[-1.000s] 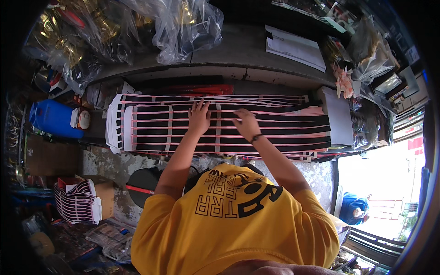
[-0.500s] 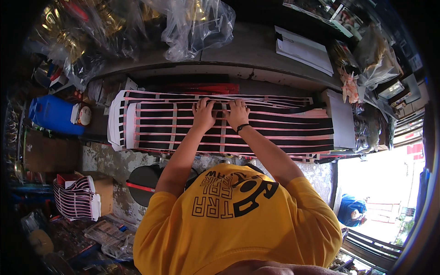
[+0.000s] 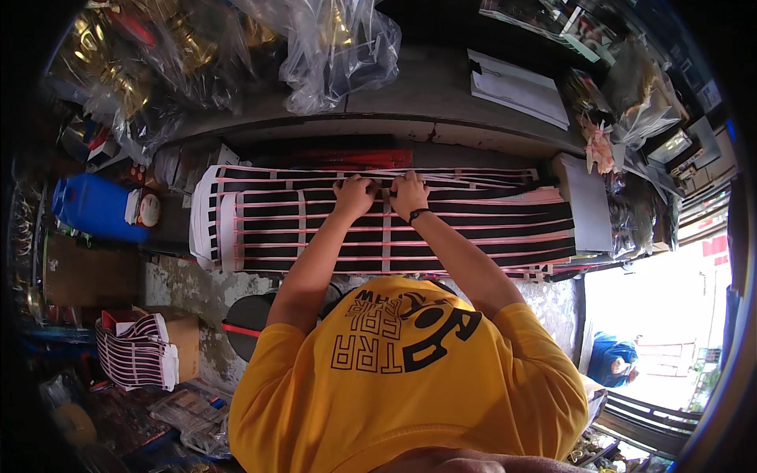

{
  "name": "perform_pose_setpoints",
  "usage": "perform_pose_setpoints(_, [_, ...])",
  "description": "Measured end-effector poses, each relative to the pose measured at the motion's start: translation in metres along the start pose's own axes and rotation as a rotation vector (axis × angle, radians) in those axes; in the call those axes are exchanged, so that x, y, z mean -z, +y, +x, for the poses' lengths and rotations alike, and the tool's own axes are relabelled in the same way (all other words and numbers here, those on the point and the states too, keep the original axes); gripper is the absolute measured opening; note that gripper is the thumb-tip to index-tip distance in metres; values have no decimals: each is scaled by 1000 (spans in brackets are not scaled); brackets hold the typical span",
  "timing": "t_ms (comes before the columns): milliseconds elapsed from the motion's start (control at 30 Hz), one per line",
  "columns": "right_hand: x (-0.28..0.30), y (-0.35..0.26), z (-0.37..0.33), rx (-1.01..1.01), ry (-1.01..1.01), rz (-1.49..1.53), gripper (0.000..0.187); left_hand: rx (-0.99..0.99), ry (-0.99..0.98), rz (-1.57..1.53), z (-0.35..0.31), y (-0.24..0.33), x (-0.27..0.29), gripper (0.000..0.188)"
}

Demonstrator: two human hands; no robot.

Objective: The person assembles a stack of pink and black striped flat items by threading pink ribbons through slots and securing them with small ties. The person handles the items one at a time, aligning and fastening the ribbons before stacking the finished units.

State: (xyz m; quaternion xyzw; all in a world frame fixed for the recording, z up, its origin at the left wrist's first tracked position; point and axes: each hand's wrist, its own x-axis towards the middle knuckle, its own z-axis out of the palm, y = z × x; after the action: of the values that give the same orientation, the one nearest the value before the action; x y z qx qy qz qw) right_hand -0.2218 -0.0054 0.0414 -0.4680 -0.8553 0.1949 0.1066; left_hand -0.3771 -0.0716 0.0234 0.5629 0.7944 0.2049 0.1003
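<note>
A long striped sheet [image 3: 331, 230] lies across the surface in front of me, black bands alternating with thin pink-white lines and pale cross strips. Beneath it, more striped sheets with white ends [image 3: 203, 217] are stacked and show at the far and left edges. My left hand [image 3: 355, 195] is curled over the far edge of the top sheet, fingers bent inward. Close beside it, my right hand [image 3: 409, 194], with a dark band on the wrist, grips the same edge. Both sets of fingertips are partly hidden.
A grey shelf [image 3: 394, 87] runs behind the stack, holding clear plastic bags [image 3: 339, 63] and white papers [image 3: 516, 88]. On the left stands a blue container [image 3: 98, 205]. A carton [image 3: 183, 347] with another striped sheet [image 3: 136, 351] sits lower left. Bright daylight enters at the right.
My fingers have curled in more tightly at the far edge. The top sheet has shifted slightly toward me, most visibly at its left end, exposing more of the sheet beneath.
</note>
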Motion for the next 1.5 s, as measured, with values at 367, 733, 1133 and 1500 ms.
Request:
perform_pose_setpoints(367, [8, -20, -3, -142, 62, -138, 23, 98, -158, -134, 6, 5, 13, 28])
perform_pose_setpoints(733, [-6, -20, -21, -184, 154, 133, 23, 14, -492, -132, 46, 8, 19, 30])
perform_pose_setpoints(1133, [2, -20, -33, -151, 192, 150, 24, -170, -1064, -183, 99, 16, 35, 28])
perform_pose_setpoints(1500, [2, -23, -36, -148, 284, 204, 21, -106, -1107, -197, 100, 31, 43, 24])
